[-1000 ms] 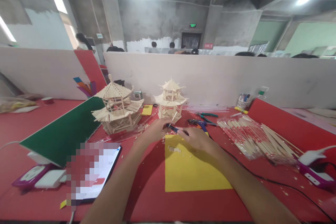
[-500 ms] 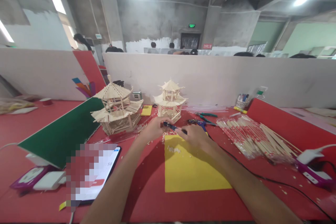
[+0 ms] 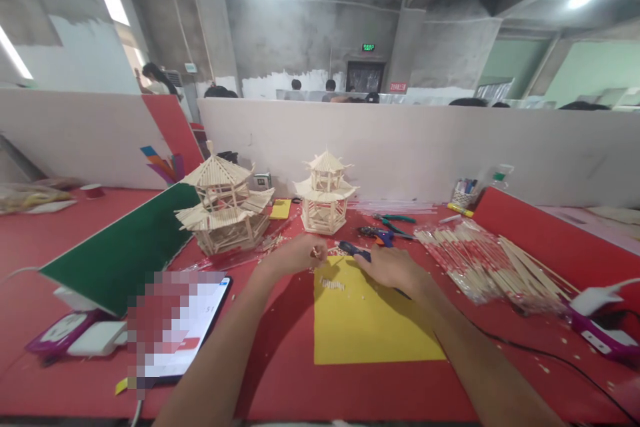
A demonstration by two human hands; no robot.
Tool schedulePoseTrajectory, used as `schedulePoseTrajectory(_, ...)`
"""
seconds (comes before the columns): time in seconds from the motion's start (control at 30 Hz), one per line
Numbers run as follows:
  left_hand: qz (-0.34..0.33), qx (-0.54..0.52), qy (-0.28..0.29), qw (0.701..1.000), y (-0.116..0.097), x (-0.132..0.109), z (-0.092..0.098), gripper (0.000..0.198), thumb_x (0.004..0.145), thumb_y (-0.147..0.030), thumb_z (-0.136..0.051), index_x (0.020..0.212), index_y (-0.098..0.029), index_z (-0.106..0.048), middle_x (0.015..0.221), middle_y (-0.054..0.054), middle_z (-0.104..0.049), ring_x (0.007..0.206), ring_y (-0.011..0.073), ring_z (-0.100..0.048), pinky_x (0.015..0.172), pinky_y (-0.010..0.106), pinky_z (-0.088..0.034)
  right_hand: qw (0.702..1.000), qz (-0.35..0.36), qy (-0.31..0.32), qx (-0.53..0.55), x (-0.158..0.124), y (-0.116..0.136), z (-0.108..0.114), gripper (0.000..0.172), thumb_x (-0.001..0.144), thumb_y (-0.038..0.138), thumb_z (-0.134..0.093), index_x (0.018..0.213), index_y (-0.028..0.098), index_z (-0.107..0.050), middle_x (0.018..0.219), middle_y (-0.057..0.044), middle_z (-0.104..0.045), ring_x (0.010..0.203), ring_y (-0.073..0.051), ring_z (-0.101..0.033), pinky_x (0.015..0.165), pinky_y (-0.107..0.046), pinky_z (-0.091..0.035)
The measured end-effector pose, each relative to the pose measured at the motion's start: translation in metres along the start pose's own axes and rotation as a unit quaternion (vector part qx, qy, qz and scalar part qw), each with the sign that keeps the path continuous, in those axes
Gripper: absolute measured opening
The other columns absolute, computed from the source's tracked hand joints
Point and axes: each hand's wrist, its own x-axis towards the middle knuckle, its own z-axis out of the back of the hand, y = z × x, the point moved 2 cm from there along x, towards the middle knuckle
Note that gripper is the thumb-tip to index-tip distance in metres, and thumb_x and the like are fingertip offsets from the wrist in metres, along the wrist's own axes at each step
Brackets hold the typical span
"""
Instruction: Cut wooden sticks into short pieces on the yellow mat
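My left hand (image 3: 300, 255) is closed, fingers curled together just above the upper left corner of a yellow sheet (image 3: 373, 327). Something small and pale shows at its fingertips, too small to make out. In my right hand (image 3: 397, 267) is a dark-handled hand tool (image 3: 353, 251), its tip pointing left toward my left hand; its exact kind is unclear. A row of short wooden pieces (image 3: 332, 284) lies on the sheet below. Behind my hands stands a small stick pagoda (image 3: 325, 203), and a larger stick pagoda (image 3: 223, 213) is to the left.
Right of centre lie a glue gun (image 3: 376, 235) and green-handled pliers (image 3: 396, 219). Bagged wooden sticks (image 3: 465, 260) spread farther right, near a red panel (image 3: 555, 253). At left are a phone (image 3: 207, 327), a green board (image 3: 120, 247) and a purple power strip (image 3: 63, 333).
My hands have moved apart: the right one drew the tool rightward and down, while the left came slightly lower. The tool's tip has left the left fingers.
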Motion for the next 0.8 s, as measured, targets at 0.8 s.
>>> schedulePoseTrajectory(0.8, -0.059, 0.024, 0.148, 0.987, 0.012, 0.002, -0.017, 0.027, 0.07, -0.004, -0.062, 0.09, -0.02, -0.07, 0.084, 0.0, -0.071, 0.075, 0.0149, -0.063, 0.062, 0.02, -0.042, 0.937, 0.325, -0.127, 0.028, 0.021, 0.031, -0.035, 0.014, 0.095, 0.023, -0.054, 0.099, 0.02, -0.066, 0.107, -0.008, -0.065, 0.103, -0.022, -0.057, 0.09, -0.031, -0.039)
